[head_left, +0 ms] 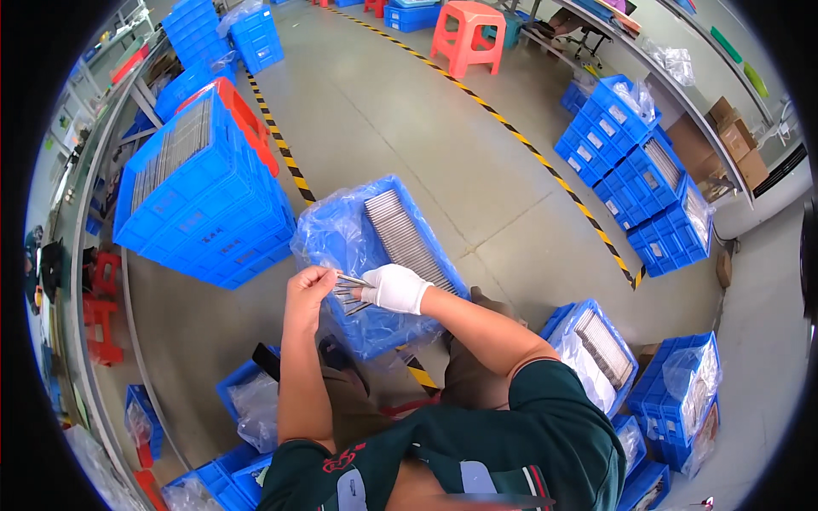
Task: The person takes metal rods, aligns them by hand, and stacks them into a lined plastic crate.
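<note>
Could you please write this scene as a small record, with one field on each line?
left hand: bare, fingertips at the rods' ends; firmness of pinch unclear
right hand: in a white glove, holding several thin metal rods
below hands: blue crate with a packed row of rods and clear plastic sheeting
left side: stacked blue crates
far floor: red stool

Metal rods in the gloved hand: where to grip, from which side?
Probably the exposed ends of the slender metal rods, from the person's left: they fan out that way, while the white-gloved right hand holds the rest.
</note>
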`<state>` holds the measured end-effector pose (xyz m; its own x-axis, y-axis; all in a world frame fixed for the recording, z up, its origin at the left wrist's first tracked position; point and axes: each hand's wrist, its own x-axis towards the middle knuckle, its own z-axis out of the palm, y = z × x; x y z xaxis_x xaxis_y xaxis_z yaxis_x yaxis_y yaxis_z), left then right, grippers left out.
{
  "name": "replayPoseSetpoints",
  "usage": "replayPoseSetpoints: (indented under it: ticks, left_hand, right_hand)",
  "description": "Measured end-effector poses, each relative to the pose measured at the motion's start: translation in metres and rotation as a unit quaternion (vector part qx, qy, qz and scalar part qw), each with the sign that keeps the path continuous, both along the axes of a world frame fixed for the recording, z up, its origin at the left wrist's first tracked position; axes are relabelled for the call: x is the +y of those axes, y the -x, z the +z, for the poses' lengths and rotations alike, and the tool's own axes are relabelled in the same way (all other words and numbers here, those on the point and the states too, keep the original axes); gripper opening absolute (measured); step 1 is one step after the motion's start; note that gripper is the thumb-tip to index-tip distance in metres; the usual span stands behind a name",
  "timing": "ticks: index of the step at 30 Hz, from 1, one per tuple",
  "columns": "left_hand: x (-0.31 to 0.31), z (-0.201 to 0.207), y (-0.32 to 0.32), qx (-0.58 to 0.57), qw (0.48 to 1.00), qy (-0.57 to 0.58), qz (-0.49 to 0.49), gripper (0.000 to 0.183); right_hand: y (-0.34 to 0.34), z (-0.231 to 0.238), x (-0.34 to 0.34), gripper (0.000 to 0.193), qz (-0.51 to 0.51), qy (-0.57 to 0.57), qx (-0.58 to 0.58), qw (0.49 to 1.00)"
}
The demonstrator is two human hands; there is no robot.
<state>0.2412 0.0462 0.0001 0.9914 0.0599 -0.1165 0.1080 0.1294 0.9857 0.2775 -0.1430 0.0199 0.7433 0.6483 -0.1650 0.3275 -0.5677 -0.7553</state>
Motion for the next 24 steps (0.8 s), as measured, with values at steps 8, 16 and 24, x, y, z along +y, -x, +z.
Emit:
replayPoseSetpoints:
  ticks: [8,16,24]
  left_hand:
    - [0.002,0.0,0.001,0.023,0.999,-0.028,-0.021,0.012]
    - [0.001,0.007,0.008,-0.007,0.996,-0.079,-0.037,0.007]
    - [-0.007,0.002,0.004,-0.006,0.998,-0.023,-0.056,0.008]
  right_hand:
    - [0.002,0.002,0.0,0.039,0.034,0.075,-0.027,0.996]
    - [0.013,-0.007,0.006,0.04,0.023,0.062,-0.013,0.998]
    - [0.012,-0.012,0.003,0.04,0.007,0.001,0.015,1.0]
